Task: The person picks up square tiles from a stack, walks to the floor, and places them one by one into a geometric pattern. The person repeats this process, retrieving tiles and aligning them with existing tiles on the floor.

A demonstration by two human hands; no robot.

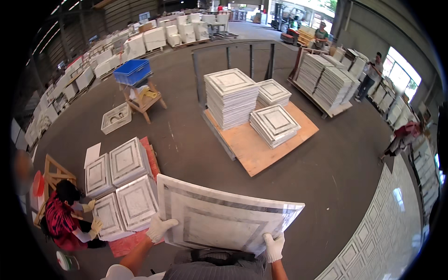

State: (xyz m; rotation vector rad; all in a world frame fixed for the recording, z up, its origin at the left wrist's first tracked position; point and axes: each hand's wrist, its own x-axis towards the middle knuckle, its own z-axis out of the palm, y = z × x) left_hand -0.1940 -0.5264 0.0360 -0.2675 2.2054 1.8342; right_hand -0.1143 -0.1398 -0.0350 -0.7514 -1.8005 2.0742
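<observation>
Now a marble tile (224, 221) spans both gloved hands.
Left hand (158, 227) grips its near-left edge, right hand (273, 246) its near-right edge (fingers curled over), above the floor (326, 172).

No packages, labels, signs, screens visible; only stacked marble tiles, pallets, blue crate.

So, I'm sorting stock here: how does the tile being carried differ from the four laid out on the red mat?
The carried tile is held off the floor, tilted, gripped by the left hand and right hand; the four tiles lie flat, side by side, on the red mat. The carried one stands alone. All are square, white marble with grey framing bands.
</observation>
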